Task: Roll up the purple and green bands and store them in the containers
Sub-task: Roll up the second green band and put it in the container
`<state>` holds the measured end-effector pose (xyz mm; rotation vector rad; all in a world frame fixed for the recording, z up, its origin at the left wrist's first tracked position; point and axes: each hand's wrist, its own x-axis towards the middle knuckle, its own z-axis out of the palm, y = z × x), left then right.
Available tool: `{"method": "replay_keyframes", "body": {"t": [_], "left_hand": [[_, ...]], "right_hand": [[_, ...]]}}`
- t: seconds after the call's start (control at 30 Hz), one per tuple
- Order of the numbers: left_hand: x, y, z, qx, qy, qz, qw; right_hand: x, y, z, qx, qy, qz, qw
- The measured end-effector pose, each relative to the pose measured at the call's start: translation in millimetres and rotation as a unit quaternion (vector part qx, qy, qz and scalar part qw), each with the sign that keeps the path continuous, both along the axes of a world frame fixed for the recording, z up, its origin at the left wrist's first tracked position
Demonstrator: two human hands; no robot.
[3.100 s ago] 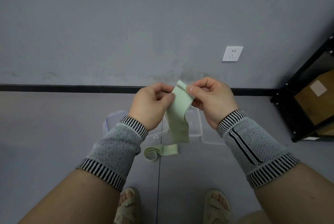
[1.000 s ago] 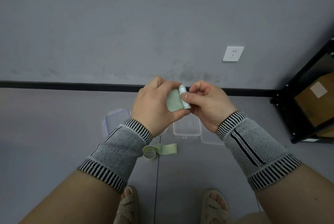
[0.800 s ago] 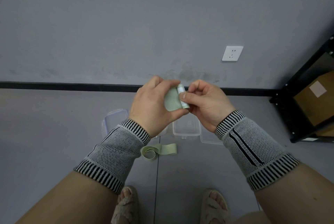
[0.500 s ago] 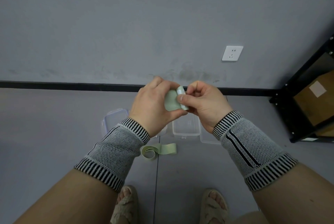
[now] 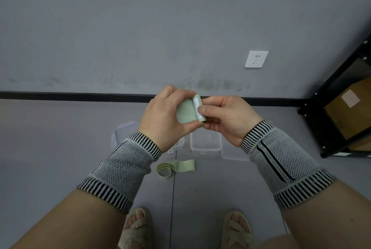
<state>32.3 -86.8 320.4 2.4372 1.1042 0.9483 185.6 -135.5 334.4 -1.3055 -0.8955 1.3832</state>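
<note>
Above the floor, mid-scene | left hand (image 5: 164, 117) and right hand (image 5: 226, 117) pinch the rolled green band (image 5: 186, 113) between curled fingers | step: finishing the roll | next: lower it into clear container (image 5: 205, 144) below | second green band (image 5: 176, 166) lies near, unrolled

Three seconds ago the green band (image 5: 186, 113) hung as a long loose strip from both hands, its tail reaching down toward the floor. Now that tail is gone: the band is wound into a compact roll, cupped by the left hand (image 5: 166, 116) and pinched at its right end by the right hand (image 5: 226, 117).
</note>
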Motion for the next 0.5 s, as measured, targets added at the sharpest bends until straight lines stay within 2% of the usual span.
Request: {"method": "replay_keyframes", "body": {"t": [0.5], "left_hand": [[4, -2, 1, 0.003, -0.025, 0.011, 1.0]], "right_hand": [[-13, 5, -1, 0.015, 0.076, -0.046, 0.996]]}}
